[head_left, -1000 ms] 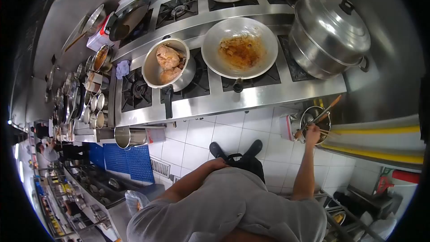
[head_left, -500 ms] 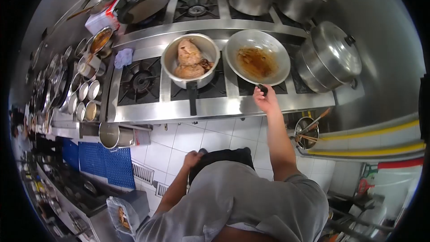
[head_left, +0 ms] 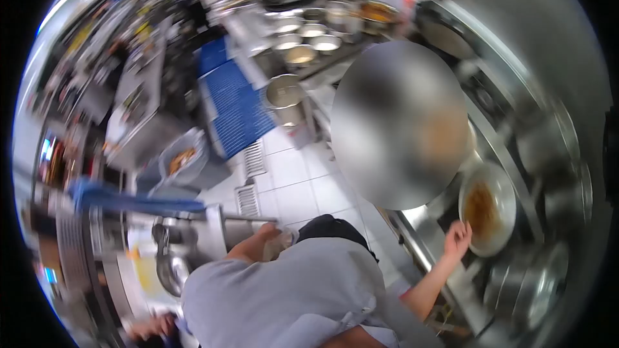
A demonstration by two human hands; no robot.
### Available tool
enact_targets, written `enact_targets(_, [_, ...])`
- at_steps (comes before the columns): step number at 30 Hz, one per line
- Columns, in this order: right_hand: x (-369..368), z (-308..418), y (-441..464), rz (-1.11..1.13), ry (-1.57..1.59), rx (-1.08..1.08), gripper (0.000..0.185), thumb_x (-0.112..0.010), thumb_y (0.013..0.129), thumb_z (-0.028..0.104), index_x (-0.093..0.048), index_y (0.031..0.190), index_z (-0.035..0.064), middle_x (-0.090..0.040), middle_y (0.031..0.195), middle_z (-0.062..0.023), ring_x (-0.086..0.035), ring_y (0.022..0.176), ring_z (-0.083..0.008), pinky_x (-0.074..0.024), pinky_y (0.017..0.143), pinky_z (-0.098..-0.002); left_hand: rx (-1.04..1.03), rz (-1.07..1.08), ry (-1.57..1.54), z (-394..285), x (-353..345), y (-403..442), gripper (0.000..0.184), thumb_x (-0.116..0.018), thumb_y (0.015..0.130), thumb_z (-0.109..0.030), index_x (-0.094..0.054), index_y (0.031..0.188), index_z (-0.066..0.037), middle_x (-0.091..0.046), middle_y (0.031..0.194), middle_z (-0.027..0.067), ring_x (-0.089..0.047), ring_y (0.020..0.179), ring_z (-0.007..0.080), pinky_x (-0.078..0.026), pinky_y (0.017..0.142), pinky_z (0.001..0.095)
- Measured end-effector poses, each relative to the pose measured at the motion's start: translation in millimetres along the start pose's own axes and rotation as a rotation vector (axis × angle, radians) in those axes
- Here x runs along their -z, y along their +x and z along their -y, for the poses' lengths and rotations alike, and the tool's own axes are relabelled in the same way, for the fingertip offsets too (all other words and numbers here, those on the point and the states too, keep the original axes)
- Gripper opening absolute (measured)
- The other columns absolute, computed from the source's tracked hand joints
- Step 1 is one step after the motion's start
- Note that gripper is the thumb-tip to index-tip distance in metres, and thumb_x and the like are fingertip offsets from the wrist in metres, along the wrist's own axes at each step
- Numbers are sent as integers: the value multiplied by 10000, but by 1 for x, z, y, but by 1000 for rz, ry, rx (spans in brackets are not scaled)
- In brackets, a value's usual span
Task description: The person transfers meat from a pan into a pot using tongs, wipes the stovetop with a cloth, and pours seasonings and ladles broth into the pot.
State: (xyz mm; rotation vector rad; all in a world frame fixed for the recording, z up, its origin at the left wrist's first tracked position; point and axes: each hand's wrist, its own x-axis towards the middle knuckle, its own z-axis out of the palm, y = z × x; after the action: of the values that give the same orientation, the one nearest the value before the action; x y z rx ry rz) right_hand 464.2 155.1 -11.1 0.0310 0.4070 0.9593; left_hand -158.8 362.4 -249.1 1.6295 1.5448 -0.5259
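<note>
My right hand (head_left: 458,238) is closed at the near edge of a frying pan (head_left: 506,196), where its handle is; the handle is hidden by the fingers. Brown, oily residue covers the pan's bottom as it sits on the stove (head_left: 412,235). Low by my waist, my left hand (head_left: 265,232) is smeared by motion beside a metal edge and a pale thing I cannot make out. A large blurred disc covers the part of the stove left of the pan, hiding whatever stands there.
Another person's hand (head_left: 151,327) shows at the bottom left. Steel pots (head_left: 529,287) stand right of the pan. A lined bin (head_left: 184,154) and blue floor mat (head_left: 238,106) lie to the left. Several small containers (head_left: 301,55) and a tall pot (head_left: 284,92) are farther off.
The view has swung left, so the stove now lies at the right. My right hand stays at the pan's handle. Another person's hand and a metal counter have come into view.
</note>
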Motion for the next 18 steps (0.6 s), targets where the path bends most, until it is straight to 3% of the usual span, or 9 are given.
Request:
enact_targets(1, [-8, -5, -2, -17, -22, -9, 274, -521, 912, 58, -344, 705, 79, -321, 639, -7, -319, 534, -95, -309, 443, -219, 51, 58, 69, 0, -20, 5, 458, -660, 730, -472, -701, 934, -64, -668, 976, 189, -635, 907, 350, -502, 787, 429])
enact_targets(5, [-3, 17, 6, -34, -71, -71, 301, -521, 880, 38, -320, 665, 103, -266, 582, 7, -252, 453, -88, -239, 387, -214, -153, 61, 141, -45, -56, -25, 452, -599, 784, -459, -702, 900, -34, -666, 940, 203, -636, 880, 363, -492, 798, 438])
enact_targets(8, [3, 26, 13, -128, -111, -60, 286, -537, 850, 52, -326, 665, 102, -289, 597, -3, -248, 414, -88, -210, 341, -224, -238, -127, -22, -67, -71, -60, 430, -571, 814, -432, -700, 897, -31, -665, 938, 209, -630, 872, 384, -490, 803, 443])
enact_targets(10, [2, 29, 10, -170, -146, -52, 294, -542, 837, 49, -313, 660, 105, -281, 591, -2, -222, 393, -89, -199, 343, -220, -217, -127, -85, -67, -78, -86, 422, -566, 817, -425, -700, 899, -33, -663, 939, 210, -626, 882, 389, -489, 809, 445])
enact_targets(13, [2, 43, 9, -134, -298, 9, 318, -511, 857, 64, -276, 652, 129, -254, 587, -5, -220, 382, -91, -215, 347, -225, -140, -115, -93, -43, -94, -113, 421, -576, 810, -421, -700, 910, -31, -663, 944, 211, -624, 904, 389, -486, 824, 445])
enact_targets(15, [31, 80, 19, 121, -410, -68, 157, -524, 860, 71, -440, 732, 36, -403, 622, -40, -342, 408, -105, -316, 376, -221, -59, -131, -69, -17, -110, -123, 428, -590, 800, -424, -699, 919, -29, -663, 948, 211, -625, 916, 383, -484, 833, 442])
enact_targets(17, [-40, -5, -42, -217, -794, 190, 141, -650, 666, 154, -513, 639, 171, -373, 610, -36, -334, 469, -165, -224, 418, -281, 77, -40, -6, 20, -126, -127, 448, -624, 771, -440, -700, 937, -30, -661, 965, 210, -629, 929, 375, -486, 840, 437])
enact_targets(18, [0, 42, -17, -96, -902, 278, 144, -606, 712, 124, -504, 812, 102, -421, 707, -96, -391, 519, -190, -300, 431, -289, 91, -52, -15, 32, -132, -136, 448, -624, 771, -440, -700, 937, -30, -661, 965, 210, -629, 929, 375, -486, 840, 437])
